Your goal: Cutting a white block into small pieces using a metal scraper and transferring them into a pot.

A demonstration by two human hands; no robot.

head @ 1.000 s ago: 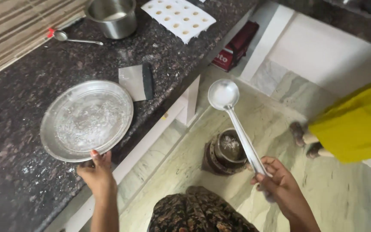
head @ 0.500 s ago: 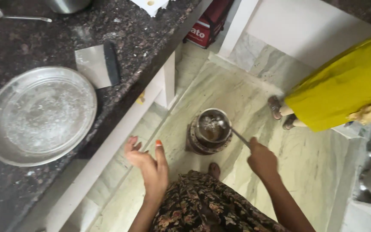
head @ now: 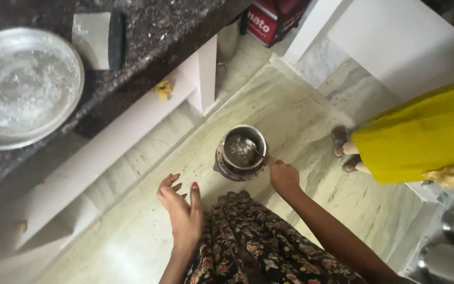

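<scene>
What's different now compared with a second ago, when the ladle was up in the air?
The right hand has lowered the ladle into the metal pot on the floor. The left hand let go of the steel plate and now hangs open and empty. Plate, pot and the person in yellow stayed put.

Pale green-veined marble floor (head: 290,110) runs beneath a dark speckled granite counter (head: 174,31) with a white front and open recesses below. White cabinet panels (head: 405,42) stand opposite. A red box (head: 269,21) sits against the wall. Soft, even daylight.
</scene>
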